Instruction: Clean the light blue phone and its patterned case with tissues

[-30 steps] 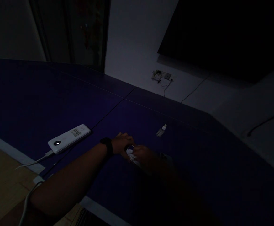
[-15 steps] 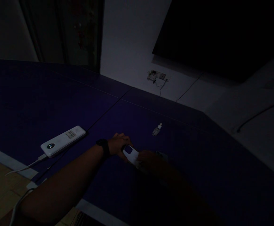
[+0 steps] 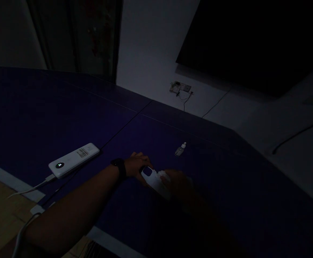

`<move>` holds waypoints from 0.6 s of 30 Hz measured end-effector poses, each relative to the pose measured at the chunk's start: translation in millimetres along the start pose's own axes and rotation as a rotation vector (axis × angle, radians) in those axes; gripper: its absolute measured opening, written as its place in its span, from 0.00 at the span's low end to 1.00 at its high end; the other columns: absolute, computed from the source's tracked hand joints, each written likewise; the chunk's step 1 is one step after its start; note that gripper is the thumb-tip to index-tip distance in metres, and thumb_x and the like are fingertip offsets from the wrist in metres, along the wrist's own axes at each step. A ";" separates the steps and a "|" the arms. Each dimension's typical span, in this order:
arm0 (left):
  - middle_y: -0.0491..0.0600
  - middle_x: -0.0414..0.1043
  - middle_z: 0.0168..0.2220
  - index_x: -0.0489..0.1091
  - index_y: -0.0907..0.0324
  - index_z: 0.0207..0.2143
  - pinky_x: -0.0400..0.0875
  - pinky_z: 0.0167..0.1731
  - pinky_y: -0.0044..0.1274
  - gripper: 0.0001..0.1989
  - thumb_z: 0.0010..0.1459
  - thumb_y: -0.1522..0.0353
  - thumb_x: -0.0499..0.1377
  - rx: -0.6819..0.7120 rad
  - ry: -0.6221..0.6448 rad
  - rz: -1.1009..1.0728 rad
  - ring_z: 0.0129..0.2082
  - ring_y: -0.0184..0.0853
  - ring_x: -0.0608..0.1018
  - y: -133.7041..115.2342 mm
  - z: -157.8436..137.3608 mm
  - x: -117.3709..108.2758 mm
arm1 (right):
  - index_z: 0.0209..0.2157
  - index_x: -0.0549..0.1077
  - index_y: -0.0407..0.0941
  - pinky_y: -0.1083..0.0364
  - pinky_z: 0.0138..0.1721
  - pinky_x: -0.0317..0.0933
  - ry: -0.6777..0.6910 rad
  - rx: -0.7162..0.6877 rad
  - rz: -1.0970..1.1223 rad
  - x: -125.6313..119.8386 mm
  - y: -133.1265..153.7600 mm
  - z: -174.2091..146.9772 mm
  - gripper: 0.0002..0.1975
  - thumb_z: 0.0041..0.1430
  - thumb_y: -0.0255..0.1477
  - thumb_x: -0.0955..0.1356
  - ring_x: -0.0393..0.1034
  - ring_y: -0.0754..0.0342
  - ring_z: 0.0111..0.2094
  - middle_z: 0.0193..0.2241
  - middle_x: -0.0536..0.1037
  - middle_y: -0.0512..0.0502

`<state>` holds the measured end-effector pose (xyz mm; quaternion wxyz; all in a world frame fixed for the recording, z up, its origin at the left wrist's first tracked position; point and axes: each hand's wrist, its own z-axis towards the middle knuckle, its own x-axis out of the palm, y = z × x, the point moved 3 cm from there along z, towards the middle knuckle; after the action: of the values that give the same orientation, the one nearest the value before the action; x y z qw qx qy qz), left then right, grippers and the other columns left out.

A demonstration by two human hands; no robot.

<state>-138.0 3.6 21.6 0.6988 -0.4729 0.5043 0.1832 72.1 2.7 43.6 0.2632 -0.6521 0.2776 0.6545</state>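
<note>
In the head view, a pale phone case [image 3: 156, 185] with a camera cutout lies on the blue table [image 3: 129, 136]; table colour shows through the cutout. My left hand [image 3: 136, 165], a dark watch [image 3: 119, 167] on its wrist, grips the case's upper end between thumb and fingers. Against the middle of the case, my right hand [image 3: 176, 180] presses a crumpled white tissue [image 3: 163, 175]. Deep shadow hides most of my right fingers and the forearm. Beyond the hands lies a small clear bottle [image 3: 180, 149] with a white cap.
A white power bank [image 3: 74, 160] with a lit display and plugged-in cable [image 3: 30, 191] lies left of my left forearm. One dark cord [image 3: 124, 125] crosses the table. At the back, wall sockets [image 3: 182, 87] sit below a large black screen [image 3: 253, 46].
My right hand has slid right and slightly down along the case, uncovering more of it. The white tissue now shows under its fingers. My left hand keeps its grip. The view has shifted slightly.
</note>
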 end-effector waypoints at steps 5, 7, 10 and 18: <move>0.48 0.72 0.54 0.72 0.44 0.54 0.54 0.55 0.44 0.35 0.44 0.46 0.72 0.003 -0.004 -0.004 0.53 0.51 0.68 2.4 0.6 1.6 | 0.42 0.78 0.43 0.52 0.45 0.67 0.014 0.016 -0.016 14.0 16.7 7.5 0.12 0.67 0.21 0.62 0.77 0.48 0.42 0.41 0.82 0.37; 0.48 0.72 0.54 0.72 0.44 0.54 0.55 0.54 0.43 0.36 0.43 0.45 0.72 0.008 -0.005 0.002 0.53 0.50 0.68 2.8 1.0 1.8 | 0.45 0.77 0.43 0.52 0.47 0.67 0.022 -0.011 -0.005 16.4 25.0 12.6 0.13 0.66 0.20 0.63 0.76 0.48 0.44 0.43 0.81 0.38; 0.48 0.72 0.53 0.72 0.44 0.54 0.55 0.53 0.42 0.36 0.43 0.45 0.72 0.005 -0.006 0.011 0.52 0.50 0.68 2.8 1.0 1.4 | 0.44 0.78 0.45 0.55 0.48 0.66 0.049 -0.091 0.023 15.4 29.9 15.8 0.12 0.65 0.20 0.65 0.76 0.51 0.46 0.44 0.81 0.42; 0.48 0.72 0.53 0.73 0.44 0.53 0.56 0.51 0.38 0.34 0.44 0.46 0.72 0.028 -0.031 0.017 0.52 0.49 0.68 0.2 -0.8 -0.7 | 0.40 0.77 0.44 0.54 0.42 0.66 -0.011 -0.059 -0.007 22.7 9.5 2.4 0.11 0.68 0.20 0.62 0.76 0.49 0.40 0.39 0.81 0.40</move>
<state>-138.9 3.2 22.1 0.7116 -0.4558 0.5000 0.1894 63.5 -2.8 21.1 0.2472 -0.6571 0.2545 0.6650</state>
